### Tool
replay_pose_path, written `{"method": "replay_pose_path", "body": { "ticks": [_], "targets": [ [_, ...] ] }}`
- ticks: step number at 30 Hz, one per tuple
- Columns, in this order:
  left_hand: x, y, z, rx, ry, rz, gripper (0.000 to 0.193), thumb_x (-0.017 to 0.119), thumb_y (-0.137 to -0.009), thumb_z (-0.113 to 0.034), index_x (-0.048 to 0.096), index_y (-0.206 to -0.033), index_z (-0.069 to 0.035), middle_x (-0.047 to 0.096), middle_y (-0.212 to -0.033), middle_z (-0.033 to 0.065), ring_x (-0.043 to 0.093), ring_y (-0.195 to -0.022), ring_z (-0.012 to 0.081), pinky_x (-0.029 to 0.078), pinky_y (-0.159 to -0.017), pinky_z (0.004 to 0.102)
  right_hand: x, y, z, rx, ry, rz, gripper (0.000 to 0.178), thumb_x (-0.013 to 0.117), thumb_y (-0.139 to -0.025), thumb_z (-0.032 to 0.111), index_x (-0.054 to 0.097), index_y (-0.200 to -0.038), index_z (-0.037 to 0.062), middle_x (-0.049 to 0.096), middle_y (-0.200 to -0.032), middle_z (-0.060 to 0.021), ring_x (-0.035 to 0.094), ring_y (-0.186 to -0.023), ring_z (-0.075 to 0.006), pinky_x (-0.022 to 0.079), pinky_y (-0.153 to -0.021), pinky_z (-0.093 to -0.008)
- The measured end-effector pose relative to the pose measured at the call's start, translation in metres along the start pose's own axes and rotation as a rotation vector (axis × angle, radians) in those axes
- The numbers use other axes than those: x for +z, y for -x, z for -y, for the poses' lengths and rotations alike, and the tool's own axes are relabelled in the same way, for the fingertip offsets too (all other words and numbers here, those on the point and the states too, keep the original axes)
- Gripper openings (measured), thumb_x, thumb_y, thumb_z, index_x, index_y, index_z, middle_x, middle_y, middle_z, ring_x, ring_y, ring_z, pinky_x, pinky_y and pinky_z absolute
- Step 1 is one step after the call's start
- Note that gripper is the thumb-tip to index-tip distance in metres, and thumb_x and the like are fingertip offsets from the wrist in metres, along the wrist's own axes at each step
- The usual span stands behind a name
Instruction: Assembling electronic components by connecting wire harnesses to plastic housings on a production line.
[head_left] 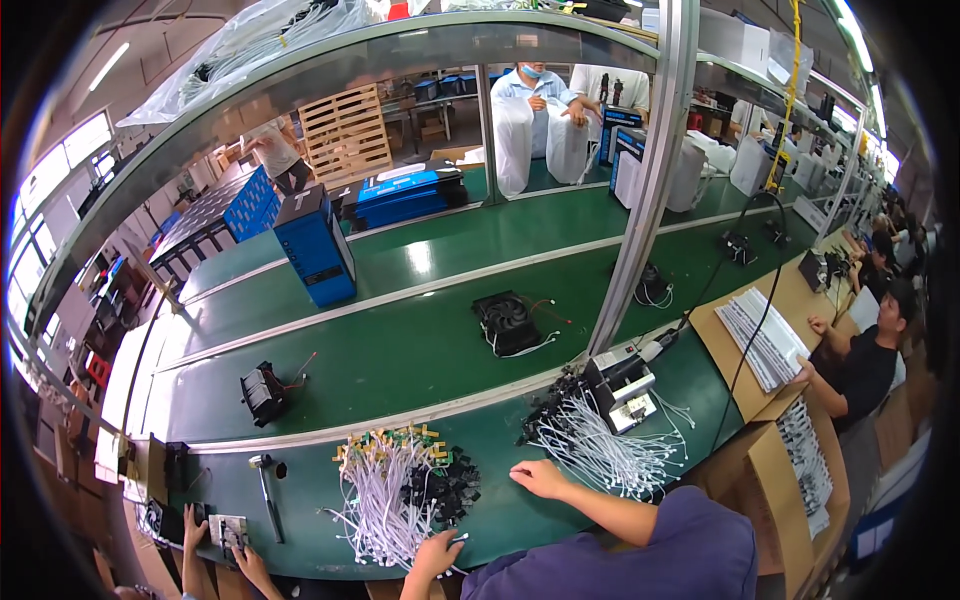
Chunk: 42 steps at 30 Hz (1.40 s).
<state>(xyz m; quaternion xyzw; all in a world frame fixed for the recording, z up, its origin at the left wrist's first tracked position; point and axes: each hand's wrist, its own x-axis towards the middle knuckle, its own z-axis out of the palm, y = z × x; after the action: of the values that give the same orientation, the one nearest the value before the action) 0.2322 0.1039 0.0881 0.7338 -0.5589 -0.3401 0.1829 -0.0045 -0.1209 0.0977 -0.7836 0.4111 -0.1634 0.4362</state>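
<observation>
My left hand (434,556) is at the near edge of the green bench, closed on the end of a white cable (459,539). It lies just right of a heap of white cables (378,500) with yellow-green tips. Beside that heap sits a pile of small black parts (447,487). My right hand (541,479) rests over the bench to the right of the black parts. Its fingers are curled together; whatever they hold, if anything, is too small to make out. A second bundle of white cables (605,445) with black ends lies beyond it.
A small bench machine (620,388) stands behind the right bundle, near a metal post (650,190). At left lie a hammer (267,500) and a co-worker's hands (250,566). Black fans (508,322) sit on the green conveyor (420,330). Cartons (770,470) and another person are at right.
</observation>
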Motion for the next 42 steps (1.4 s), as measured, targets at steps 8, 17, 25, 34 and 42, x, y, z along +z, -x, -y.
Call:
{"method": "replay_pose_path", "body": {
  "ticks": [8,17,25,34,42],
  "targets": [
    [0.007,0.004,0.000,-0.071,0.010,-0.003,0.043,0.068,-0.083,-0.030,0.062,-0.117,-0.004,0.070,-0.100,0.0154,0.069,-0.084,0.0307,0.054,-0.076,0.0388,0.003,0.004,-0.003,-0.001,0.008,0.030,0.031,0.063,-0.088,0.033,0.070,-0.102,0.0069,0.071,-0.093,-0.0134,0.069,-0.084,-0.0284,0.054,-0.075,-0.0365],
    [0.020,0.003,-0.006,-0.047,0.061,0.006,0.043,0.067,-0.084,-0.034,0.063,-0.114,-0.004,0.068,-0.099,0.0198,0.066,-0.092,0.0371,0.052,-0.080,0.0422,0.000,-0.001,-0.006,-0.021,-0.007,0.070,0.031,0.062,-0.089,0.034,0.070,-0.102,0.0065,0.071,-0.093,-0.0132,0.069,-0.084,-0.0288,0.054,-0.075,-0.0366],
    [0.023,0.001,-0.008,-0.066,0.059,0.012,0.043,0.066,-0.084,-0.034,0.062,-0.116,-0.005,0.068,-0.100,0.0195,0.065,-0.095,0.0373,0.052,-0.082,0.0424,-0.004,0.001,-0.009,-0.021,0.001,0.062,0.030,0.062,-0.088,0.034,0.070,-0.102,0.0077,0.071,-0.092,-0.0123,0.069,-0.084,-0.0290,0.053,-0.075,-0.0371],
    [0.019,-0.001,-0.013,-0.089,0.084,0.017,0.043,0.065,-0.085,-0.033,0.062,-0.116,-0.004,0.068,-0.103,0.0198,0.065,-0.096,0.0376,0.052,-0.084,0.0417,-0.006,-0.005,-0.003,-0.024,0.014,0.064,0.031,0.062,-0.089,0.034,0.070,-0.102,0.0075,0.071,-0.092,-0.0132,0.069,-0.084,-0.0292,0.053,-0.074,-0.0370],
    [0.015,-0.004,-0.008,-0.091,0.145,-0.061,0.043,0.065,-0.085,-0.032,0.062,-0.115,-0.002,0.068,-0.102,0.0202,0.066,-0.093,0.0371,0.052,-0.082,0.0405,-0.016,-0.033,0.018,-0.054,0.002,0.077,0.031,0.063,-0.089,0.033,0.070,-0.105,0.0075,0.072,-0.094,-0.0115,0.070,-0.085,-0.0243,0.054,-0.076,-0.0331]
  ]
}}
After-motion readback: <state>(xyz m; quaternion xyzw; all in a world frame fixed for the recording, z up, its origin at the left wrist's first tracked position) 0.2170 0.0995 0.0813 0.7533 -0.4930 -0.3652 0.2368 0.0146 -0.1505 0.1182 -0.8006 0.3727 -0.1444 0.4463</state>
